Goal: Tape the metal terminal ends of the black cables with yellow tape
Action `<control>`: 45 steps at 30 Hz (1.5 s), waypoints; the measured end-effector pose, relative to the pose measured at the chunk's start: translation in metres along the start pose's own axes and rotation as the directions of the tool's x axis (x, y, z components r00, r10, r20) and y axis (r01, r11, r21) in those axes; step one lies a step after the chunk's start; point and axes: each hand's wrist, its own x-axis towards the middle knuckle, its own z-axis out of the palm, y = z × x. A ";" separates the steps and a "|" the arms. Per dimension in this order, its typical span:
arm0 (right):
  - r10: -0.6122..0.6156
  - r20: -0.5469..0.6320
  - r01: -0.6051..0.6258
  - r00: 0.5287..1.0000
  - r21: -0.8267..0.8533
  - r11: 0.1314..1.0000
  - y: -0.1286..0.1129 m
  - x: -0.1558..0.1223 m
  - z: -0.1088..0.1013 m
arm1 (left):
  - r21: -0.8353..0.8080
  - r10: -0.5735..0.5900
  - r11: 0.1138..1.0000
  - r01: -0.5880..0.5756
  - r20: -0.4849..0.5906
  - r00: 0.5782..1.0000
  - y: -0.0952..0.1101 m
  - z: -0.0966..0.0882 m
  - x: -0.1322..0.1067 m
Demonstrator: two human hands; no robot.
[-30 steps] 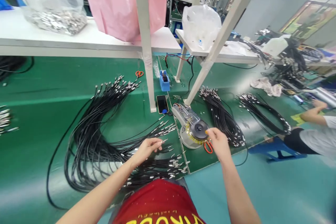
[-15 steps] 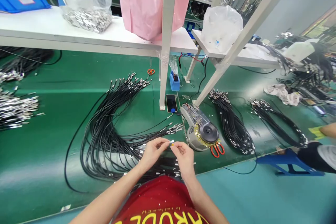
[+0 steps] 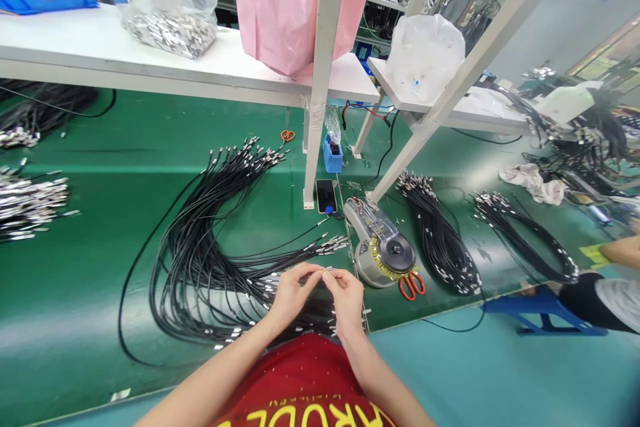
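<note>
My left hand (image 3: pixel 293 292) and my right hand (image 3: pixel 347 295) meet fingertip to fingertip above the green bench, both pinched closed. The left pinches a cable's small silver connector, now mostly hidden by the fingers. Between the tips shows a speck of yellow, a small piece of tape at my right fingers. Black cables with silver ends (image 3: pixel 200 240) lie in a curved bundle to the left and under my hands. Just right of my right hand stands a round tape dispenser (image 3: pixel 367 260) with yellow tape around its wheel. Orange-handled scissors (image 3: pixel 412 285) lie against it.
More cable bundles (image 3: pixel 443 240) lie to the right, others at far left. A phone (image 3: pixel 327 197) and blue holder (image 3: pixel 333 155) sit by the shelf post (image 3: pixel 320 80). Bags rest on the white shelf (image 3: pixel 75 47). Another person's arm (image 3: pixel 623 250) is at far right, near a blue stool (image 3: pixel 540 310).
My right hand has moved slightly left, and the fingertips of both hands have come together over the connector and yellow piece. The view has shifted slightly.
</note>
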 end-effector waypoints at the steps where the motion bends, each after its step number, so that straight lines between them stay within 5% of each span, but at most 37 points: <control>1: 0.001 -0.006 -0.001 1.000 -0.007 1.000 0.000 0.000 0.001 | 0.011 0.014 1.000 -0.014 -0.003 1.000 0.000 0.000 0.000; 9: 0.002 -0.044 -0.002 0.999 -0.011 1.000 0.003 0.001 0.005 | 0.033 0.103 0.994 -0.103 0.009 0.995 0.003 0.000 -0.004; 15: -0.028 0.091 0.027 0.995 0.009 1.000 0.004 -0.001 0.002 | -0.119 -0.069 0.990 0.072 0.029 0.997 0.006 -0.004 -0.004; 19: -0.079 0.135 0.094 0.988 -0.104 0.990 0.005 -0.001 -0.002 | -0.156 -0.070 0.984 0.085 0.102 0.992 0.009 -0.010 -0.002; 28: -0.330 0.238 0.406 0.914 -0.469 0.784 -0.007 0.013 -0.018 | -0.104 -0.028 0.994 0.044 0.152 0.988 0.010 -0.016 -0.004; 35: -0.151 0.274 0.273 0.950 -0.490 0.828 -0.026 0.003 -0.027 | 0.055 0.064 0.996 -0.068 0.078 0.995 0.012 -0.017 -0.007; 42: -0.221 0.303 0.355 0.927 -0.523 0.775 -0.032 -0.003 -0.026 | 0.012 0.029 0.999 -0.031 0.157 0.987 0.013 -0.017 -0.006; 45: -0.217 0.310 0.357 0.926 -0.529 0.770 -0.033 -0.005 -0.026 | 0.050 0.096 0.993 -0.106 0.177 0.979 0.015 -0.016 -0.002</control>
